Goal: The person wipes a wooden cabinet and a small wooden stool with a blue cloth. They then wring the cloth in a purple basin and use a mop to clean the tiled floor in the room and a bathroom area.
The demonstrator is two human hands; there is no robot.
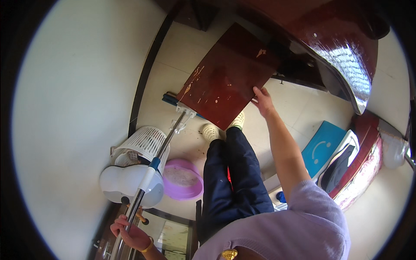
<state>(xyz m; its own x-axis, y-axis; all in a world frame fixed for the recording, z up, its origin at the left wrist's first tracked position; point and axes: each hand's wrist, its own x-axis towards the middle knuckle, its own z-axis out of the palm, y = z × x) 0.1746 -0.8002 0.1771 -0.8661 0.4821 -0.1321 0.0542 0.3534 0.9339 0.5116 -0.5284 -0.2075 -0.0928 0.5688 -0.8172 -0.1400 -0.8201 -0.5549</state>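
Note:
My left hand point(132, 234) is wrapped around the metal pole of a flat mop point(167, 140), low in the view. The pole slants up to a white plastic joint and a blue mop head point(170, 98), partly hidden under a dark red wooden panel point(224, 78). My right hand point(262, 101) grips the panel's right edge, thumb on top and fingers below. Chipped patches mark the panel's glossy surface. Its far corner lies near a dark red desk point(312, 19); whether they are joined, I cannot tell.
White slatted basket point(146, 138) and white plastic bin point(112, 185) stand by the left wall. Beside them is a purple basin point(183, 191) holding cloudy liquid or residue. A blue item with a smile design point(320, 146) and a red-framed seat point(357, 182) are at right.

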